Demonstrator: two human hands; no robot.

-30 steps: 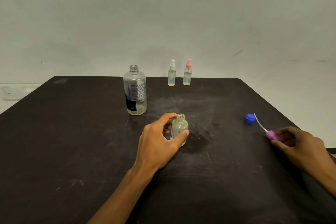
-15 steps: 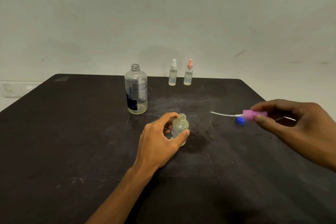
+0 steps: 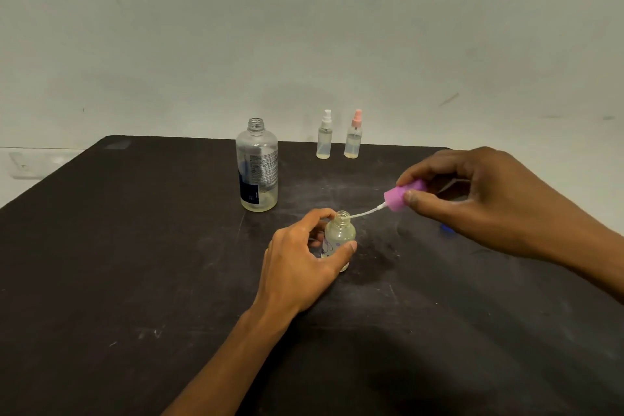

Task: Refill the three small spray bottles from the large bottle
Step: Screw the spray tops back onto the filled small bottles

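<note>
Left hand (image 3: 304,267) held the small open bottle (image 3: 338,240) upright on the tabletop (image 3: 135,246), near centre; thumb and fingers curled round its body, grip wrapped on it. Likely to keep it from tipping while the tube went in. The bottle looked filled with pale liquid.

Right hand (image 3: 483,199) pinched the pink spray head (image 3: 403,194) between thumb and fingertips, at about 2 o'clock from the bottle. Its white dip tube (image 3: 363,213) slanted down toward 8 o'clock, with the tip at the bottle's mouth; can't tell if it was actually inside yet. The head was held nearly sideways, so it would need tilting upright before the cap could seat and screw on.

Large bottle (image 3: 257,167) stood uncapped at 11 o'clock from the small one, well apart, with only a little liquid in the bottom. Its blue cap (image 3: 447,229) lay at 3 o'clock, mostly hidden behind the right hand.

Two more spray bottles, white-topped (image 3: 325,135) and pink-topped (image 3: 353,134), stood capped side by side near the far edge at 12 o'clock. Both showed liquid, so my read is that this was the last of the three.

Room: the near half and the whole 9 o'clock side were open. The right wrist sat close to the 3 o'clock edge. The main risk was sweeping the blue cap off that edge.
</note>
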